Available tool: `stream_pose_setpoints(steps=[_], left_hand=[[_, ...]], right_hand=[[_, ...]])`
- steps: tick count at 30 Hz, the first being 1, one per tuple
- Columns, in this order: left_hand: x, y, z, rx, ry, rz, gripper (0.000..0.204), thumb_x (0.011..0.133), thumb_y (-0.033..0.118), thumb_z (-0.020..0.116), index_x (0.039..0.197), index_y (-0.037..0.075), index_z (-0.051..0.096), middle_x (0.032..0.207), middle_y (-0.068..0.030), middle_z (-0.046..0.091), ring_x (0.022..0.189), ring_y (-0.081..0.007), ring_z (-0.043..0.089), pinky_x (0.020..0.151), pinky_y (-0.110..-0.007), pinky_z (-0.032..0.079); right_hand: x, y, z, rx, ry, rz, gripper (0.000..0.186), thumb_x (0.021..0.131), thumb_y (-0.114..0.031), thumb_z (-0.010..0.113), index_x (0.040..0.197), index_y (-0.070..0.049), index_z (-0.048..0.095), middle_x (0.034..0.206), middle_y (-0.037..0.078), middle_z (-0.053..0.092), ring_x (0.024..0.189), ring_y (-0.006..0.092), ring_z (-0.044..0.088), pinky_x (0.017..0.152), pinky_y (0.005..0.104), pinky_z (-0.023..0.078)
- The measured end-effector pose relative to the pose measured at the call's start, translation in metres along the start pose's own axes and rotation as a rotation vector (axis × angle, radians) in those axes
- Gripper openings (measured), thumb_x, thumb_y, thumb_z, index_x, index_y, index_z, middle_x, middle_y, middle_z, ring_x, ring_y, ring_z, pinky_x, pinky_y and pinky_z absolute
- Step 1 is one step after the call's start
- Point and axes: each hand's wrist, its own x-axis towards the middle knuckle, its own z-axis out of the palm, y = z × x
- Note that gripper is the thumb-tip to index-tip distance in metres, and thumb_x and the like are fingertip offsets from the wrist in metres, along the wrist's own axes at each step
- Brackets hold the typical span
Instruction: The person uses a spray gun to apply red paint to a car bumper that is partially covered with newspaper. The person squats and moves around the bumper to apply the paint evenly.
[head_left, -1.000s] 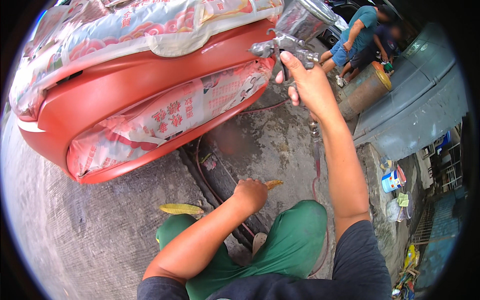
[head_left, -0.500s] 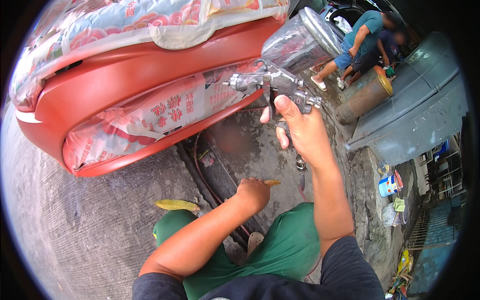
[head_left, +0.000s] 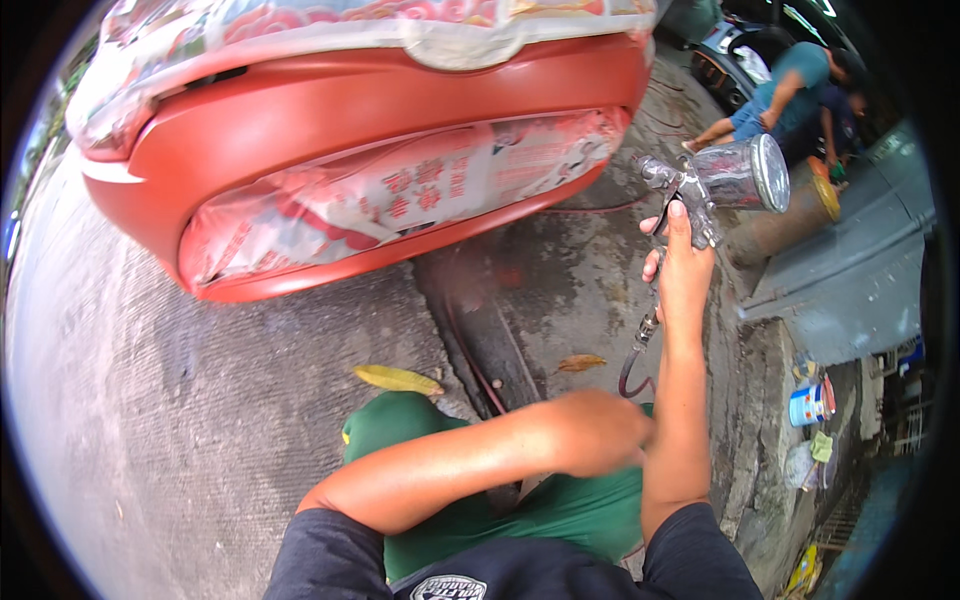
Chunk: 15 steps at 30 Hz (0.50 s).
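Note:
My right hand [head_left: 686, 268] is wrapped round the grip of a metal paint spray gun [head_left: 688, 186], raised to the right of a car bumper. The gun's cup [head_left: 742, 175] sticks out to the right, and an air hose [head_left: 633, 362] hangs from the handle. My left hand [head_left: 603, 432] crosses my body beside my right forearm; its fingers are smeared by motion, and whether it touches the arm I cannot tell. Ahead stands the red bumper [head_left: 330, 112], with printed plastic sheeting [head_left: 400, 195] masking its lower opening and the area above it.
A yellow leaf [head_left: 398, 379] and a brown leaf [head_left: 581, 362] lie on the concrete, near a groove [head_left: 470, 345]. At right are a rusty cylinder [head_left: 785, 228], a grey panel [head_left: 850, 285] and a paint can [head_left: 808, 404]. Two people [head_left: 795, 92] bend over at far right.
The spray gun has moved right, away from the bumper, and turned so its cup points right. My left hand has swung right, to beside my right forearm. The whole view has shifted slightly.

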Motion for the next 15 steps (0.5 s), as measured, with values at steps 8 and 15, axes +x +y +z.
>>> stream_pose_setpoints(steps=[8,15], left_hand=[[0.006,0.041,0.028,-0.105,0.201,0.41,0.027,0.096,0.023,0.067,0.096,-0.004,0.064,0.092,-0.0203,0.07,0.09,-0.0404,0.07,0.077,-0.048,0.055],[0.022,0.04,0.048,0.056,0.375,0.414,0.016,0.086,0.017,0.069,0.09,0.001,0.066,0.082,-0.0126,0.067,0.083,-0.0331,0.071,0.073,-0.044,0.057]], right_hand=[[-0.078,-0.004,0.082,0.192,-0.421,-0.065,0.035,0.102,-0.032,0.07,0.123,-0.004,0.061,0.083,0.002,0.066,0.052,0.0031,0.05,0.043,0.0205,0.039],[-0.114,0.036,0.104,0.23,-0.622,-0.169,0.041,0.097,-0.032,0.078,0.122,-0.003,0.062,0.094,0.001,0.072,0.062,0.0039,0.057,0.051,0.0217,0.046]])
